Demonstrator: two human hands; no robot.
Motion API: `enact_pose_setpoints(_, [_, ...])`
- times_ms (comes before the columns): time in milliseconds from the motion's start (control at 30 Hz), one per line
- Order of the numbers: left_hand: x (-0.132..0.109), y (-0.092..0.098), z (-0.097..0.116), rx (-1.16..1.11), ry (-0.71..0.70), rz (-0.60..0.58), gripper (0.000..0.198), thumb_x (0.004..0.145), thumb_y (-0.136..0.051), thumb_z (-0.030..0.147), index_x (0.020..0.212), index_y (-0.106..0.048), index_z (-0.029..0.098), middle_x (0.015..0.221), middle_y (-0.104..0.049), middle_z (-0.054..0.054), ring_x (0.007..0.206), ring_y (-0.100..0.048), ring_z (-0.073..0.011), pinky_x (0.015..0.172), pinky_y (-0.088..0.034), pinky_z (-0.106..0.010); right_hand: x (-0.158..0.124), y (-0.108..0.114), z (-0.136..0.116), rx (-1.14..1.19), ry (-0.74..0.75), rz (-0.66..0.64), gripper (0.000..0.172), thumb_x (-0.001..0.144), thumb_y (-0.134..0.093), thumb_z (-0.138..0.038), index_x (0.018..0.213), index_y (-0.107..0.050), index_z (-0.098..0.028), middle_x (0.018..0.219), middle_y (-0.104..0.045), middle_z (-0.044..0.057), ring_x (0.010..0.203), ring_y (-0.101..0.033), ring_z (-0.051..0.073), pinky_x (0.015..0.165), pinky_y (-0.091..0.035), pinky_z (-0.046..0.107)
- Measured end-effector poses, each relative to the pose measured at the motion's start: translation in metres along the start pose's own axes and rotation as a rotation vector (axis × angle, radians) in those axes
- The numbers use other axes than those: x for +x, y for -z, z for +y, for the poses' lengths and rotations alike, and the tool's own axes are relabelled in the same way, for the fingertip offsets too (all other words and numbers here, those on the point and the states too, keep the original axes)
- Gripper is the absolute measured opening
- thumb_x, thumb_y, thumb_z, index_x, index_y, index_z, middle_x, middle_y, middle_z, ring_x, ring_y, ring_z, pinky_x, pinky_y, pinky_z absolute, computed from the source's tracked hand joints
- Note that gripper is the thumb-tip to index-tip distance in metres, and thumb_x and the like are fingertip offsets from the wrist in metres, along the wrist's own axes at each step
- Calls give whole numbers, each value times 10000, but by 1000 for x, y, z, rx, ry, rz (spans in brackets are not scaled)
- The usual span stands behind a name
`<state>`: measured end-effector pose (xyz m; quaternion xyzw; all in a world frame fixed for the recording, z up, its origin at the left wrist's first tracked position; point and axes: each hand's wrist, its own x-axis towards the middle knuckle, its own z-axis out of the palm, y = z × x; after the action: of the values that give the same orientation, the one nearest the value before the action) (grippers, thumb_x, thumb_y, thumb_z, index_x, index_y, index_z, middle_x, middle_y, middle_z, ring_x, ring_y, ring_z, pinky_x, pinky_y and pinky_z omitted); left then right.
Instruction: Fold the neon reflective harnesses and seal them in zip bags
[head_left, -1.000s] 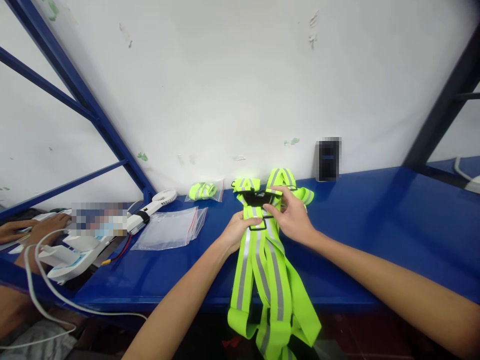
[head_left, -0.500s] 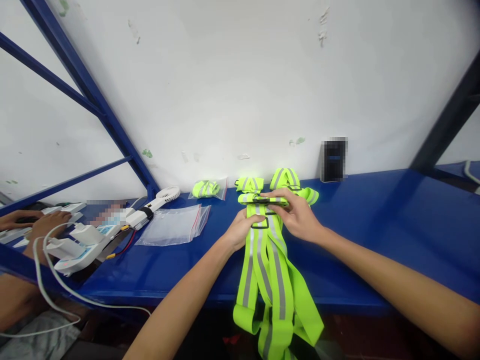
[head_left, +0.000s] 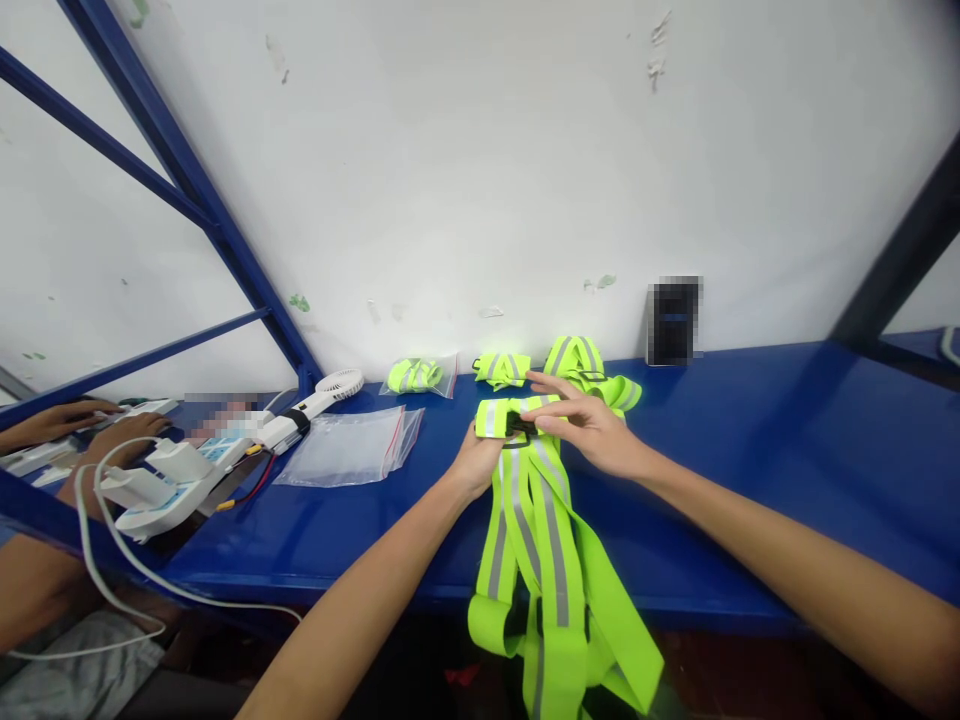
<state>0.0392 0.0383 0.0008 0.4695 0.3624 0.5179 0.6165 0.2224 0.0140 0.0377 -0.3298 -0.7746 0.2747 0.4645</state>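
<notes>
A neon yellow reflective strap vest (head_left: 551, 560) with grey stripes lies on the blue shelf (head_left: 750, 450), its long straps hanging over the front edge. My left hand (head_left: 476, 462) grips the folded top of the vest from the left, next to a black buckle (head_left: 519, 426). My right hand (head_left: 589, 425) rests on the fold from the right, fingers stretched flat over it. More folded neon straps (head_left: 574, 358) lie just behind my hands.
Clear zip bags (head_left: 352, 448) lie to the left, and a bagged neon strap (head_left: 416, 376) sits by the wall. A white handheld fan (head_left: 322, 395) and white devices with cables (head_left: 161, 475) are at far left, where another person's hands (head_left: 112, 432) work. A dark blurred box (head_left: 673, 320) leans on the wall.
The top end of the vest has been folded down toward me over the straps. My right hand's fingers have flattened out on the fold; my left hand stays holding the left side.
</notes>
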Motion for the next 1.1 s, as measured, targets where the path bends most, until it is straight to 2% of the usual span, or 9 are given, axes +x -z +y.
enact_pose_setpoints(67, [0,2,1,10,-30,-7,452,583,-813,256,1003,-684,147,908,-730,-82,848,-676,-251,801,-517,-373,1,-1,1,50,-72,8,465,825,-660,-352,1280,-576,-310,1464,-430,57,1292,-473,289,998,-467,483])
enact_pose_setpoints(133, [0,4,3,21,-57,-26,451,589,-816,282,998,-689,143,914,-731,-88,836,-677,-252,779,-526,-368,2,-1,2,119,-137,-1,622,800,-687,-325,1379,-463,-291,1375,-533,80,1205,-557,288,936,-519,487])
enact_pose_setpoints(267, [-1,5,6,16,-40,-66,452,595,-816,308,1000,-696,145,882,-734,-81,810,-683,-243,761,-532,-355,3,-1,4,251,-203,-42,549,804,-675,-304,1320,-504,-226,1169,-668,95,994,-676,264,842,-577,471])
enact_pose_setpoints(533, [-2,1,7,-105,-24,-97,463,615,-804,267,1041,-667,150,955,-724,-95,830,-689,-240,780,-537,-368,2,-8,6,356,-201,55,583,728,-745,-308,1257,-514,-226,1081,-681,81,856,-713,224,775,-608,403])
enact_pose_setpoints(700, [0,-1,8,-155,59,2,559,572,-825,239,1093,-636,168,965,-722,-88,861,-690,-251,821,-533,-384,2,-11,5,336,-169,146,579,714,-752,-334,1237,-525,-229,1070,-685,75,855,-709,219,768,-610,401])
enact_pose_setpoints(800, [-1,-4,12,-202,72,-9,539,641,-788,346,1123,-622,170,1013,-713,-95,917,-679,-264,853,-521,-392,2,-13,5,347,-192,198,581,709,-756,-333,1227,-516,-228,1009,-699,66,778,-714,209,721,-616,390])
enact_pose_setpoints(867, [-2,-6,16,-220,85,-45,538,718,-697,502,1135,-621,171,1054,-703,-103,984,-658,-279,878,-506,-394,2,-14,5,332,-192,236,569,712,-751,-335,1217,-516,-223,995,-701,66,778,-713,214,698,-616,381])
enact_pose_setpoints(967, [-3,-8,21,-217,96,-102,645,766,-526,680,1136,-634,164,1084,-695,-117,1087,-610,-310,911,-480,-402,3,-15,5,277,-187,319,551,715,-743,-334,1205,-525,-207,995,-697,73,767,-710,213,675,-615,372])
enact_pose_setpoints(1100, [-6,-8,24,-203,56,-180,587,801,-500,607,1146,-640,153,1091,-695,-102,1128,-582,-312,943,-451,-400,3,-14,4,253,-168,380,538,714,-740,-328,1197,-536,-207,1061,-681,89,867,-702,230,743,-607,380])
